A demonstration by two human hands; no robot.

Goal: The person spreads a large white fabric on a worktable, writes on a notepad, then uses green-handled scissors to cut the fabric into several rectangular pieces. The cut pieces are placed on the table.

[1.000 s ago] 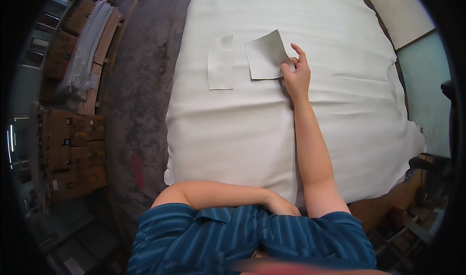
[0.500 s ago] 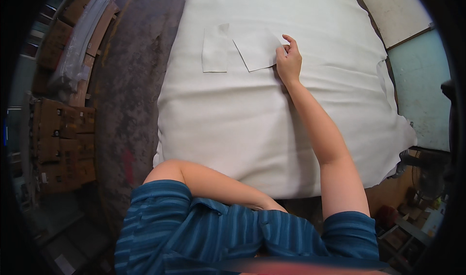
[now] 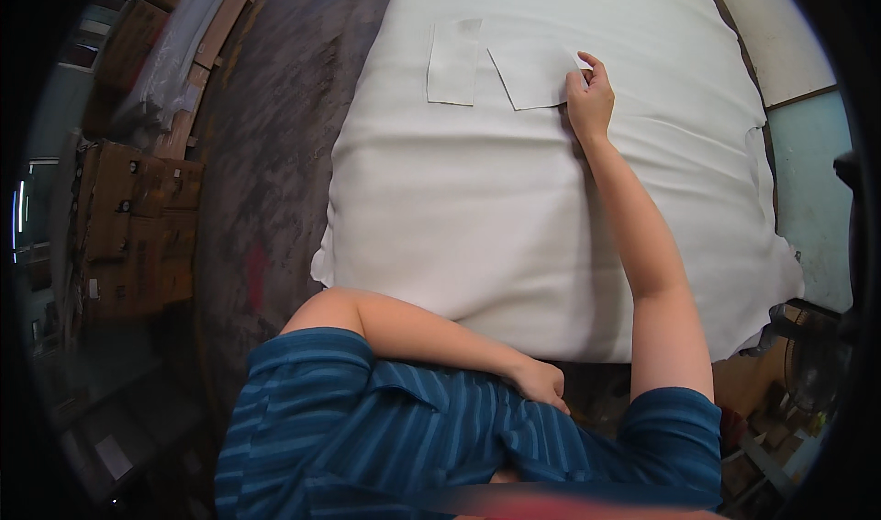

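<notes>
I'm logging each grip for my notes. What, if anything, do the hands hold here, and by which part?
The right hand pinches the right edge of a white square piece lying on the white sheet. The left hand rests at the body, holding nothing visible.

Open white sheet (image 3: 514,235) lies unobstructed below the right hand (image 3: 590,98); two flat white pieces (image 3: 500,72) lie just left of it.

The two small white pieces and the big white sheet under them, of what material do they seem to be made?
The big white sheet looks like soft matte hide or thick fabric: its edges are wavy and uneven. The two small pieces, one rectangular and one under the right hand at, look like stiff card or cut leather, flat with sharp straight edges. The picture cannot settle which.
</notes>
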